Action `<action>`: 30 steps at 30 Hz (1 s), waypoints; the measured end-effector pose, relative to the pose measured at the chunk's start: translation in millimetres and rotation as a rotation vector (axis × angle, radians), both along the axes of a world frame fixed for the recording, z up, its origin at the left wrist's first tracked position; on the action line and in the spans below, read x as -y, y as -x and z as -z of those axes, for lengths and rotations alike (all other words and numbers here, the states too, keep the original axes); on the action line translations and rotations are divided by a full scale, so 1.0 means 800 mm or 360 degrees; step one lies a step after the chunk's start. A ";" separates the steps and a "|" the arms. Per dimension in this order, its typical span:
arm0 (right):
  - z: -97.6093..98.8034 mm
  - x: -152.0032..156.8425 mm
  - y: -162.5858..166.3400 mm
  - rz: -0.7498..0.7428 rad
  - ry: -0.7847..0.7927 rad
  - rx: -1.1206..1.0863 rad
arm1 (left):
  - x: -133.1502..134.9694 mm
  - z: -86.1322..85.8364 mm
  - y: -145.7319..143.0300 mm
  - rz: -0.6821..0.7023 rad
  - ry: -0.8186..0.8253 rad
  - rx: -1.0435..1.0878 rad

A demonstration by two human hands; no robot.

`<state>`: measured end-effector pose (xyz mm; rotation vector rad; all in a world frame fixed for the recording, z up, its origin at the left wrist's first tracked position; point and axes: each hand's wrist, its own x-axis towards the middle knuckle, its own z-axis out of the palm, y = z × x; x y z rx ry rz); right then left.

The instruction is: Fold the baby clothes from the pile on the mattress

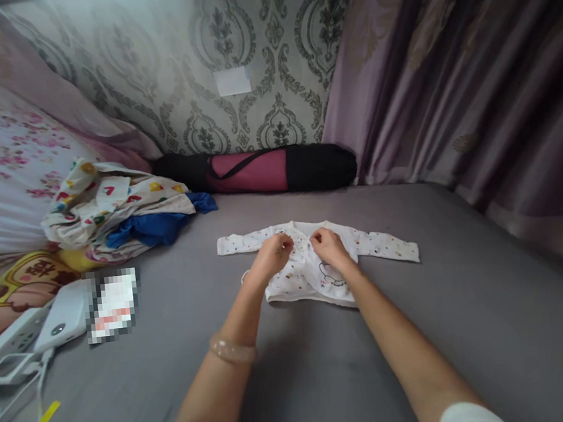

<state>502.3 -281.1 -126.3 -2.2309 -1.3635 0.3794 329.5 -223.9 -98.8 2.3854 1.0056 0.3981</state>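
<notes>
The white printed baby top (293, 278) lies directly under the left hand (273, 254) and right hand (332, 249), both equally near and pinching its chest fabric, long axis crosswise on the grey sheet (484, 324)

Patterned wall and draped fabrics around a wide, flat surface covered in smooth grey cloth (474, 325).
Behind its far edge rises pale grey wallpaper (220, 33) with dark damask medallions, bearing a small white rectangular panel (232, 82). Shiny mauve curtains (447, 66) hang in deep folds along the right edge; white fabric printed with pink blossoms (12, 138), bordered in mauve, drapes the left edge. Cool, pale light brightens the wallpaper's upper left.
</notes>
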 end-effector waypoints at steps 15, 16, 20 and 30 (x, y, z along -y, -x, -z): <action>0.024 0.005 0.014 0.0133 0.0125 0.0131 | -0.011 0.079 -0.075 -0.0274 -0.0105 0.0119; 0.024 0.005 0.013 0.0137 0.0116 0.0116 | -0.012 0.081 -0.075 -0.0258 -0.0111 0.0131; 0.023 0.003 0.002 0.0193 0.0003 -0.0111 | -0.013 0.079 -0.075 -0.0179 -0.0074 0.0168; 0.016 -0.003 -0.001 0.0378 -0.0163 -0.1086 | -0.021 0.072 -0.072 -0.0057 0.0185 0.0256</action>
